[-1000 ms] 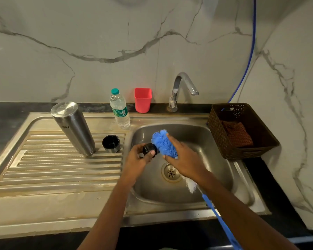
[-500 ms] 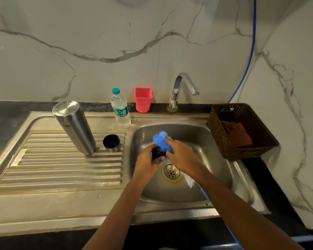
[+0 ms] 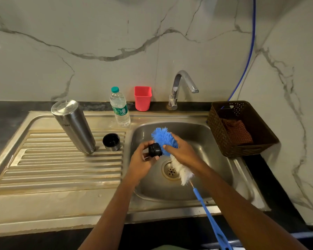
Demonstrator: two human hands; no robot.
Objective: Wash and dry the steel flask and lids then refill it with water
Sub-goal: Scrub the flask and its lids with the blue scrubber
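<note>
Head view over the steel sink (image 3: 215,159). The left hand (image 3: 143,159) has its grip clamped on the black stopper lid (image 3: 154,150), thumb and fingers curled round its rim, above the basin at 10 o'clock from the drain (image 3: 170,170). The right hand (image 3: 183,152) has its grip clamped round the bottle brush (image 3: 163,137); the blue bristles touch the lid's right side, the white bristles hang over the drain, and the blue handle runs off toward 5 o'clock. Half a second earlier the blue head covered most of the lid; the lid is now largely exposed and the brush head stands out toward 12 o'clock. The steel flask (image 3: 74,127) is unmoved, mouth down on the draining board at 9 o'clock from the basin, with the cup lid (image 3: 111,142) just beside it, open side up. Behind, on the table edge, are a water bottle (image 3: 120,107), a red cup (image 3: 142,98) and the tap (image 3: 181,87). At 3 o'clock a brown basket (image 3: 242,147) holds a cloth (image 3: 237,131).
</note>
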